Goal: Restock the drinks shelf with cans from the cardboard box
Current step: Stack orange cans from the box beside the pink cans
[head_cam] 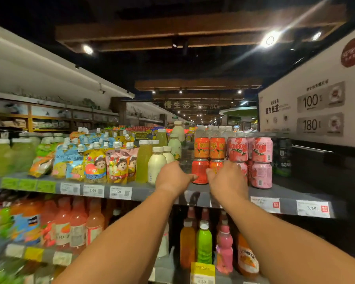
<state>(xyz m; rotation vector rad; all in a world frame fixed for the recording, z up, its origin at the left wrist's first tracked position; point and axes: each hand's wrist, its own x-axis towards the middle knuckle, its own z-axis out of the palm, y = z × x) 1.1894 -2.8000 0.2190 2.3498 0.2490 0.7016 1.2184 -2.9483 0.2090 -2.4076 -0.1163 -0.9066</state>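
Two orange cans stand at the front of the top shelf [143,191], below a second tier of orange cans [209,147]. My left hand [172,178] reaches in beside the left orange can [200,171]. Its thumb touches the can's lower left side and its fingers are hidden behind the hand. My right hand [226,181] wraps round the right orange can [216,165], thumb on its left side, and covers most of it. Pink Bon Bon cans [261,162] are stacked two high just to the right. No cardboard box is in view.
White and green bottles [156,165] stand just left of my left hand, with a dark gap behind them. Spouted juice pouches [94,165] fill the shelf further left. Dark cans [282,156] sit at the far right. Bottles [204,242] line the lower shelf.
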